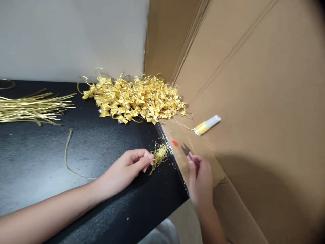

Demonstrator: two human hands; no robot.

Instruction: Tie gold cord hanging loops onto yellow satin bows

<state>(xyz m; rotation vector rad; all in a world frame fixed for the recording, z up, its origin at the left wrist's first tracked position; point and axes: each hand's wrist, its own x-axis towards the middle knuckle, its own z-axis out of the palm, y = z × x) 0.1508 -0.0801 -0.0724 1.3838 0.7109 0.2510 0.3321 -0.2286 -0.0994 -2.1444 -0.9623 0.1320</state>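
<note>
My left hand [127,168] rests on the black table [50,159] with its fingers curled, fingertips touching a small tangle of gold thread scraps [159,155] near the table's right edge. My right hand [200,179] hangs past that edge over the cardboard, closed round small thread snips [186,149] whose blades point up and left. A big heap of gold ribbon bows [137,98] lies at the back of the table against the cardboard.
A bundle of gold ribbon strips [27,106] lies at the far left. One loose gold cord [67,149] curls across the tabletop. A white spool of yellow thread [207,124] leans on the big cardboard sheet [254,101] to the right. A white wall stands behind.
</note>
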